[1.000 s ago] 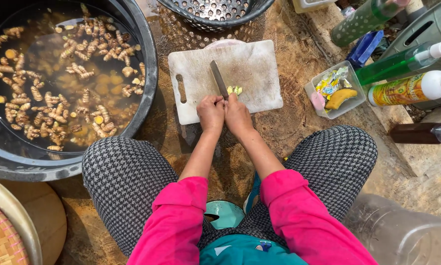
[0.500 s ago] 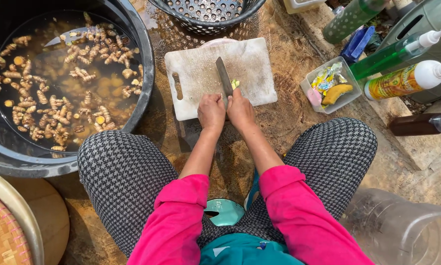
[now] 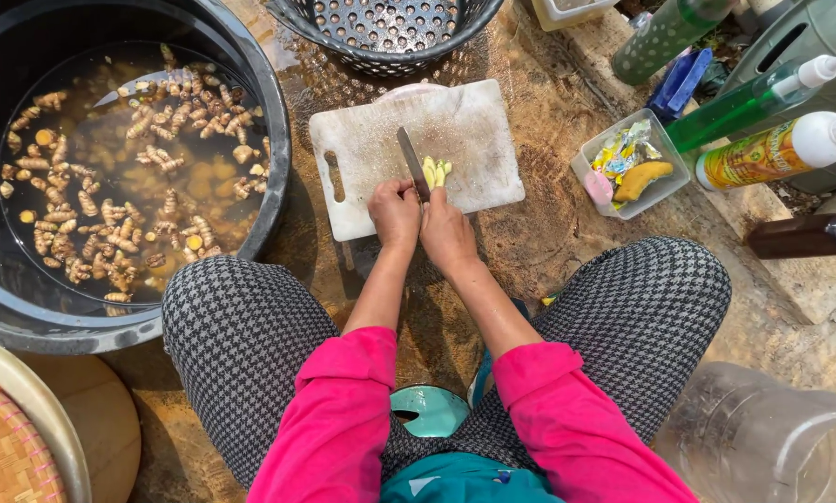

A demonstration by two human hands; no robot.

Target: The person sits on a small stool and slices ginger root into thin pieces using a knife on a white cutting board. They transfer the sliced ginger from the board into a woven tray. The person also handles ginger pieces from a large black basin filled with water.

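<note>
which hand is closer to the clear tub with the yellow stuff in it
Right. The right hand is at the near edge of the cutting board, on the tub's side. The left hand, gripping the knife, sits farther away.

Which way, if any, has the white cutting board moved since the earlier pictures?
No: the cutting board still lies just right of the black tub, below the perforated basket.
</note>
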